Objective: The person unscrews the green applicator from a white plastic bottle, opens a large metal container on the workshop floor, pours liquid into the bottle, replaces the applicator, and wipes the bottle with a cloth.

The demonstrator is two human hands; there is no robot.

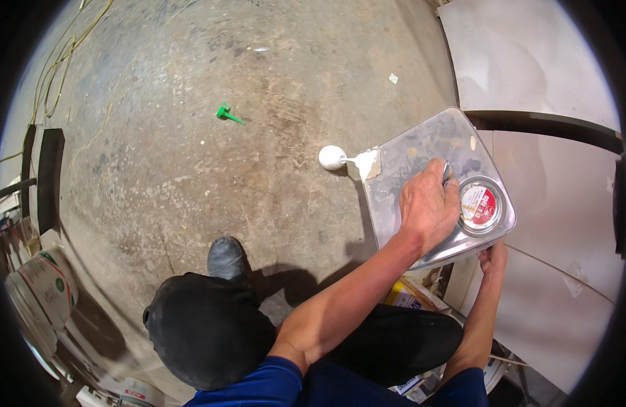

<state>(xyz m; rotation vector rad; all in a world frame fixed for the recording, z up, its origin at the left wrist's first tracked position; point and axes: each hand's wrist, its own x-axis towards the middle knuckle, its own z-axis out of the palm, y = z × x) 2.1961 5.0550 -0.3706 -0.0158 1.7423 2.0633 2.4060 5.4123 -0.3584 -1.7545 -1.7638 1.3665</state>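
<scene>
A square metal can [431,146] is tilted, with white, thick-looking liquid [367,163] at its far-left corner. From there a white strand runs to a small white round thing [332,157] over the floor; I cannot tell whether it is a filled cup or the liquid itself. My left hand [429,203] is closed round the handle on the can's top, beside a round lid [480,205] with a red and white label. Below the can's near-right edge, my right hand [492,258] grips its underside, its fingers partly hidden.
Pale panels [550,183] stand along the right. A green plastic piece [228,114] lies on the concrete floor [157,169]. At left are a white bucket [45,288] and dark bars [50,180]; yellow cable [69,47] coils at the upper left. A yellow box [411,293] is near my knee.
</scene>
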